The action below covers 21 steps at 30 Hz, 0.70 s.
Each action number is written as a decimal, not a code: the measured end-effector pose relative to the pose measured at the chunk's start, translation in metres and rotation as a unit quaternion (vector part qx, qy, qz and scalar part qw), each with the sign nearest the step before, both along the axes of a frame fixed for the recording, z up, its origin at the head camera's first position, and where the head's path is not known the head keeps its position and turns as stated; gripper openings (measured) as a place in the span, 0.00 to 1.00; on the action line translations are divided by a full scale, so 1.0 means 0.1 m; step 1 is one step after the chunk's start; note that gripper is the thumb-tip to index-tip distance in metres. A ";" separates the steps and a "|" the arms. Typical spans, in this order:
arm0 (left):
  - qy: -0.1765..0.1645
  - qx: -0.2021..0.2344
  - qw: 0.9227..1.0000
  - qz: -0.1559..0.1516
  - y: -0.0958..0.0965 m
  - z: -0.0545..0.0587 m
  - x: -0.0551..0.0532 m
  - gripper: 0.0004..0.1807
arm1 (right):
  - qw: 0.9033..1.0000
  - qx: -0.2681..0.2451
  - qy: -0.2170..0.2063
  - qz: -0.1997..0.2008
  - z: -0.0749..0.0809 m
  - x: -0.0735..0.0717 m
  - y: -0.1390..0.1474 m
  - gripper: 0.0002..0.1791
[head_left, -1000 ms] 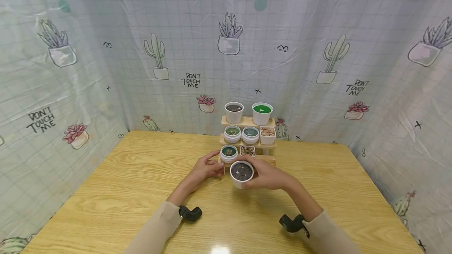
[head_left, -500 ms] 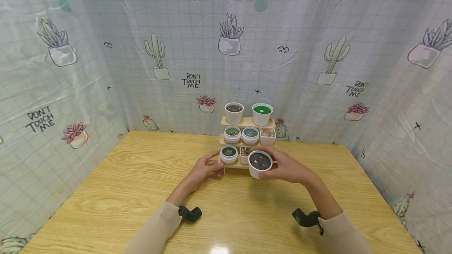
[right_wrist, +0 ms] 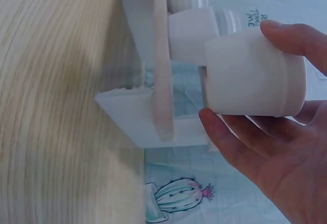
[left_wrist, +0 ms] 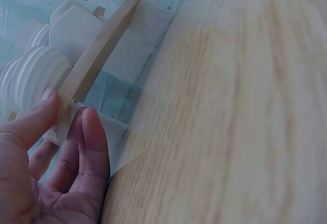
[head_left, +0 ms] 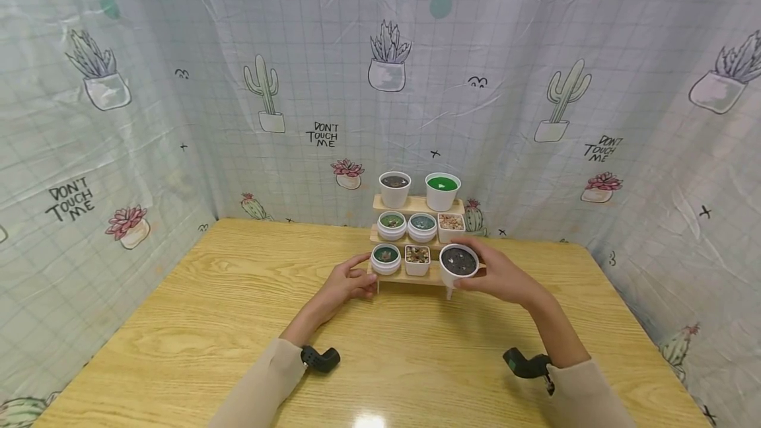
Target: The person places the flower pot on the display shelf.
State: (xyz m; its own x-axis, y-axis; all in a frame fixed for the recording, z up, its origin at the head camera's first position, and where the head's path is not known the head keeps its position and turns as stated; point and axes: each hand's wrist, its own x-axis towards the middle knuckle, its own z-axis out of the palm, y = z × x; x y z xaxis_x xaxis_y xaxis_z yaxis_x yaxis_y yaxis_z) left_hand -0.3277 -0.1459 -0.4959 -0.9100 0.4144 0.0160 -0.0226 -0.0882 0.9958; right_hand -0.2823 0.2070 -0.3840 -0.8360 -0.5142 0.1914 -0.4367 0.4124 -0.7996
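My right hand (head_left: 498, 276) grips a round white pot (head_left: 460, 261) filled with something dark and speckled. The pot is over the right end of a three-tier wooden stand's lowest step (head_left: 423, 279). In the right wrist view, a gap shows between the pot (right_wrist: 248, 75) and the step's board (right_wrist: 162, 65); the thumb and fingers are on opposite sides of it. My left hand (head_left: 349, 285) pinches the left end of that step, thumb on top (left_wrist: 46, 104) and fingers below. On this step sit a ribbed white jar (head_left: 386, 264) and a square pot of pebbles (head_left: 417, 268).
The middle tier carries two ribbed jars, one green-topped (head_left: 392, 232) and one blue-grey (head_left: 422, 234), plus a square pot (head_left: 451, 231) of pale stones. On the top tier stand a brown-filled pot (head_left: 395, 197) and a green-filled pot (head_left: 440, 199). Behind hangs a cactus-print curtain (head_left: 333, 32).
My right hand has carried the dark-filled pot rightward and back, from in front of the stand to over the right end of its lowest step. The left hand has kept its place.
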 end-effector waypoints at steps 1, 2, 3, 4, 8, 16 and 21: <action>0.001 0.000 1.000 0.000 0.00 0.00 0.00 0.39 | 1.000 0.002 0.001 -0.006 -0.01 -0.01 0.01 0.43; 0.001 0.000 1.000 0.001 0.00 0.00 0.00 0.39 | 1.000 0.005 0.001 -0.011 -0.01 -0.01 0.01 0.43; 0.004 0.000 1.000 0.002 0.00 0.01 0.01 0.39 | 1.000 0.006 0.000 -0.014 -0.02 -0.02 0.01 0.43; 0.004 0.000 1.000 0.003 0.00 0.01 0.01 0.39 | 1.000 0.008 -0.002 -0.017 -0.02 -0.02 0.02 0.43; 0.006 0.001 1.000 0.005 0.00 0.02 0.01 0.40 | 0.999 0.013 -0.009 -0.035 -0.04 -0.04 0.02 0.43; 0.004 0.001 1.000 0.006 0.00 0.02 0.01 0.39 | 0.997 0.024 -0.009 -0.071 -0.08 -0.08 0.03 0.44; 0.003 -0.002 1.000 0.000 0.00 0.00 0.01 0.39 | 0.996 0.020 -0.009 -0.086 -0.12 -0.08 0.03 0.44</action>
